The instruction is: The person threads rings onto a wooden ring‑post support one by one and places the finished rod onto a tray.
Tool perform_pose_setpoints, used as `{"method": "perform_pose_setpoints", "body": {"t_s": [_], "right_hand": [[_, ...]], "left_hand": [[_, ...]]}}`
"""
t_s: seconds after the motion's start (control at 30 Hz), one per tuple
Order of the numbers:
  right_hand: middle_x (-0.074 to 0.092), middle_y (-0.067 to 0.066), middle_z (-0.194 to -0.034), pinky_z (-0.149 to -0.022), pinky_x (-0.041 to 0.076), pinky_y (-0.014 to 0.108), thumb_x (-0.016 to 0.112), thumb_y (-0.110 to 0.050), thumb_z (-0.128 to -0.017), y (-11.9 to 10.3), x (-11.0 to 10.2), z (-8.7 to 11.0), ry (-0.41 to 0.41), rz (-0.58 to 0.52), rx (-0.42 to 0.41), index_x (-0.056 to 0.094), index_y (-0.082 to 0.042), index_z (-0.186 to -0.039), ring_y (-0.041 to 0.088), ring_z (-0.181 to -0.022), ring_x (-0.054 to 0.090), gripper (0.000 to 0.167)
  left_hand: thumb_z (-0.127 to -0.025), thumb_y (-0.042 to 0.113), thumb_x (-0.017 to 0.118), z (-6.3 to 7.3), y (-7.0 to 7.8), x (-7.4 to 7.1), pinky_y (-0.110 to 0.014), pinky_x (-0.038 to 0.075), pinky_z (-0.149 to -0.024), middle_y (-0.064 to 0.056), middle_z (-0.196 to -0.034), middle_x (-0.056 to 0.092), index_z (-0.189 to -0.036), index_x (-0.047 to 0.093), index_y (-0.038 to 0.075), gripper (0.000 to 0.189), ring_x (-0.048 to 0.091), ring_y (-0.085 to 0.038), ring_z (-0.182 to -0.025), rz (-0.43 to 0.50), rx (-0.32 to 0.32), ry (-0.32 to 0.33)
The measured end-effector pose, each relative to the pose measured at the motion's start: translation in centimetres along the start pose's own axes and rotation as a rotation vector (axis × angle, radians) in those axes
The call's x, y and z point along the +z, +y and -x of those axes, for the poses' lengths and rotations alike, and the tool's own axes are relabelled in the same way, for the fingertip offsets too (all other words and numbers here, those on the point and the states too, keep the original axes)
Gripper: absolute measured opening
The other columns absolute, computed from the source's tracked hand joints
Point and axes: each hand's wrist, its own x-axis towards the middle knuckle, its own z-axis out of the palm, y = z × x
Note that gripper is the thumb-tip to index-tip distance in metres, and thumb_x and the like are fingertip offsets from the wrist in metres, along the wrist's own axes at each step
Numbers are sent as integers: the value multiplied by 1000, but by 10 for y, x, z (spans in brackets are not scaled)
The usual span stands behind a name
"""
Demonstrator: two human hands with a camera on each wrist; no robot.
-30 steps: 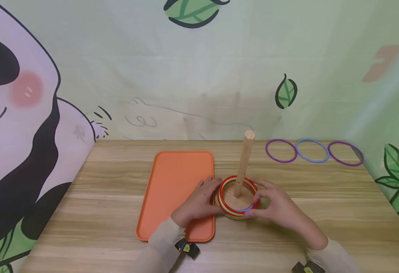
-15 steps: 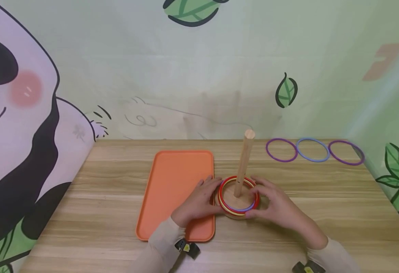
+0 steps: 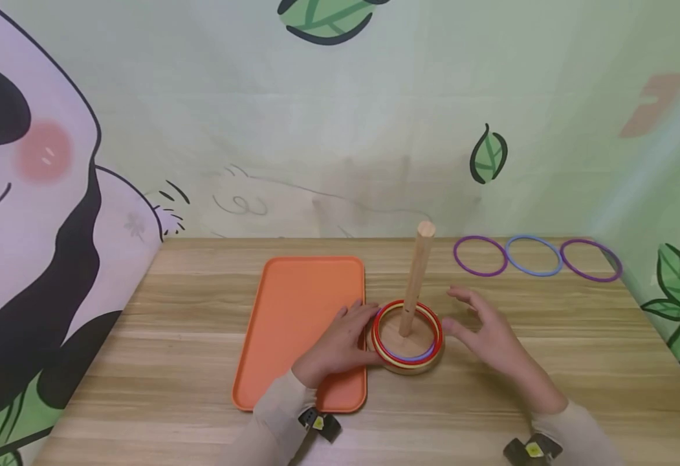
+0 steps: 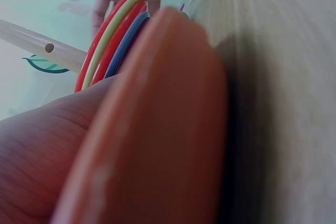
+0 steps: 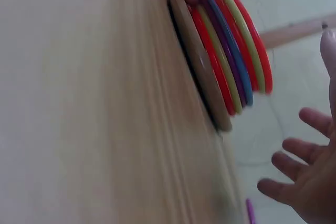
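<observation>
A wooden base [image 3: 414, 371] with an upright wooden post [image 3: 416, 272] stands right of the orange tray [image 3: 307, 291]. Around the post lies a stack of rings [image 5: 233, 40] in red, yellow, blue and purple. The upper rings sit a little off line from the lower ones in the right wrist view. My left hand [image 3: 336, 343] reaches over the tray's right edge and holds the stack from the left, thumb in front, fingers behind. Off the stack's right side, my right hand [image 3: 488, 330] is in the air with fingers spread, holding nothing.
At the table's back right lie a purple ring [image 3: 482, 274], a light blue ring [image 3: 534, 274] and another purple ring [image 3: 596, 279] in a row. A printed backdrop [image 3: 340, 129] rises behind the wooden table [image 3: 188, 362].
My right hand has let go of the stack's right side and moved away to the right, its fingers opening. The left hand stays where it was.
</observation>
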Motion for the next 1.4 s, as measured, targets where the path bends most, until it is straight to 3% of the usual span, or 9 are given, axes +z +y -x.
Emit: {"method": "perform_pose_setpoints", "body": {"t_s": [0.17, 0.3, 0.4, 0.63, 0.8, 0.9, 1.03, 1.17, 1.4], "right_hand": [[43, 32, -157, -119, 28, 70, 80, -33, -96, 20, -17, -9, 75, 26, 188, 45, 3, -152, 54, -149, 33, 75], [35, 37, -160, -120, 23, 71, 77, -42, -97, 38, -28, -15, 51, 67, 276, 34, 7, -158, 57, -150, 27, 90], [32, 38, -160, -119, 20, 73, 76, -42, -97, 47, -31, -22, 32, 108, 270, 27, 9, -160, 60, -149, 22, 94], [11, 44, -164, -119, -3, 76, 73, -42, -97, 58, -34, -40, -3, 194, 264, 21, 11, -162, 65, -152, -1, 98], [6, 49, -161, -116, -5, 78, 67, -48, -100, 59, -32, -50, -36, 273, 268, 28, 13, -159, 68, -150, -3, 93], [15, 47, -161, -116, -2, 77, 69, -47, -99, 57, -30, -50, -28, 290, 249, 45, 10, -151, 65, -151, 3, 80], [19, 45, -162, -118, -5, 75, 78, -39, -94, 57, -27, -44, 2, 236, 230, 59, 7, -129, 64, -152, 7, 61], [21, 43, -162, -121, -6, 73, 84, -33, -90, 56, -25, -34, 19, 184, 202, 61, 1, -110, 62, -153, 12, 46], [29, 44, -159, -118, -2, 79, 87, -28, -89, 57, -23, -26, 12, 221, 112, 62, -5, -86, 64, -150, 18, 34]], "left_hand": [[-85, 43, 88, 0, 1, -1, -57, 10, -129, -15, -164, 43, -159, 44, 9, 92, 19, -38, -160, 6, 2, 3], [-85, 43, 88, 0, 1, -1, -58, 10, -129, -15, -164, 43, -159, 44, 9, 92, 20, -39, -160, 1, 9, 3], [-85, 43, 88, 0, 1, -2, -58, 10, -129, -16, -164, 43, -159, 44, 8, 93, 20, -39, -160, 3, 9, 3], [-86, 43, 87, 0, 1, 0, -58, 10, -129, -15, -164, 43, -159, 45, 8, 92, 20, -39, -160, -1, 17, 0], [-86, 43, 88, 0, 2, -1, -58, 10, -128, -15, -164, 43, -159, 45, 9, 92, 20, -39, -160, 9, 16, 2], [-86, 42, 88, 0, 2, -1, -58, 10, -129, -15, -164, 43, -159, 45, 9, 91, 20, -39, -160, 13, 14, 4], [-86, 42, 87, 1, 3, -2, -58, 10, -129, -16, -164, 42, -159, 45, 9, 91, 20, -39, -160, 10, 14, 3], [-86, 42, 88, 1, 3, -2, -59, 11, -128, -16, -164, 43, -159, 45, 8, 92, 21, -40, -159, 4, 19, 5], [-85, 42, 88, 0, 1, 0, -59, 10, -128, -17, -163, 44, -159, 45, 5, 93, 21, -41, -159, 6, 27, 17]]}}
